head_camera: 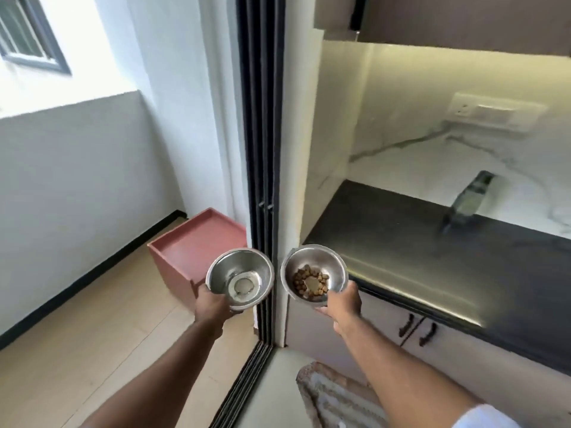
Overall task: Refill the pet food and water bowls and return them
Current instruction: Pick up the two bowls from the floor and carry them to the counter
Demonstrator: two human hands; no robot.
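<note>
Bowls are both in your hands, held out at the sliding door track (261, 180). On the left, beyond the door, a pink stand (197, 245) sits on the floor, likely where they return. Your left hand (213, 304) has its grip round the water bowl (241, 278); whether it holds water you cannot tell. Your right hand (343, 304) grips the food bowl (313, 278), which carries some kibble (310, 281). The dark bench (432, 257) lies to the right. Filling looks at least partly done; setting both down remains.

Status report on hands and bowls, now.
Left hand holds left bowl, no kibble in it. Right hand holds right bowl, kibble inside. Door frame dead ahead between them.
</note>
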